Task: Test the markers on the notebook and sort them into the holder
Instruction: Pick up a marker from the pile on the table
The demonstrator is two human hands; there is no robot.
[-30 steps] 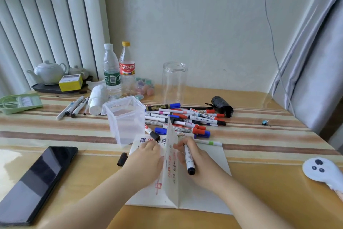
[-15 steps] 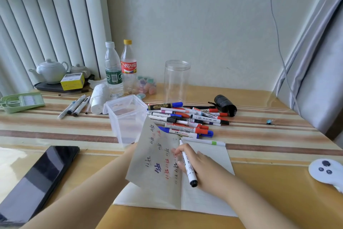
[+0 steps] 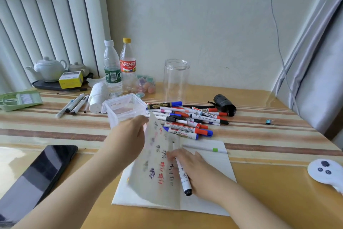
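Open notebook (image 3: 207, 165), page raised

Table corner against pale wall, daylit.
Striped wooden table (image 3: 55, 128) abuts the wall (image 3: 204, 24); vertical blinds (image 3: 46, 24) left of it, grey curtain (image 3: 319, 80) right.

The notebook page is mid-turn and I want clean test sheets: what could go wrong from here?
The left hand lifts the page while the right hand grips a marker beside it; the marker could streak the paper. Fresh ink on the turning page may smear. The page might nudge the plastic container.
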